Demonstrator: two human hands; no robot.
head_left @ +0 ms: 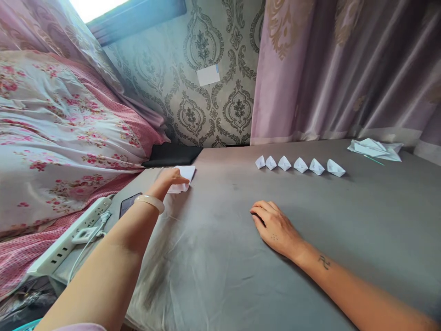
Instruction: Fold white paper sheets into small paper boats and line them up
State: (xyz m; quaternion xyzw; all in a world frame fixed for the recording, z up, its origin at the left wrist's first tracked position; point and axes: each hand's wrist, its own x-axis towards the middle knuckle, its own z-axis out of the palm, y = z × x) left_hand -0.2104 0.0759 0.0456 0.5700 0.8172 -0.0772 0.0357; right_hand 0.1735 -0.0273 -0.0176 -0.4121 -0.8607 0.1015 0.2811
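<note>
At the far left of the grey surface, my left hand (171, 176) reaches onto a stack of white paper (188, 173). Its fingers are bent in and closed at the paper, and the hand covers part of the stack. A pale bangle (150, 202) circles that wrist. My right hand (275, 225) rests on the grey surface (220, 257), fingers loosely curved, a gap between thumb and index finger, nothing seen in it. Beyond it stands a row of several small folded white paper boats (301, 165).
A power strip (70, 236) with plugs and a cable lies at the left edge, beside a phone (128, 205). A black flat object (172, 155) lies behind the paper. At the back right are white sheets (375, 149) and a thin green stick (374, 160).
</note>
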